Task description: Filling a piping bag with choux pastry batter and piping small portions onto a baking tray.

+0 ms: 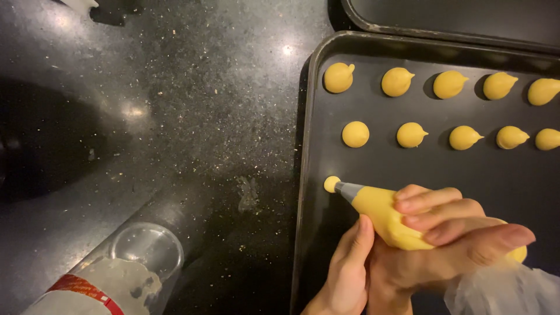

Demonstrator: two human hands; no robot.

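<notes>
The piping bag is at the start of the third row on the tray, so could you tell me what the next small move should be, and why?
Probably keep squeezing a moment, then lift off. The dollop at the piping bag tip is smaller than the mounds in the two rows above. Both the right hand and the left hand grip the bag over the tray.

The dark, speckled stone table (192, 87) carries a dark metal baking tray (306, 175), a second tray (408, 29) behind, and apparently a clear plastic container (125, 265).
</notes>
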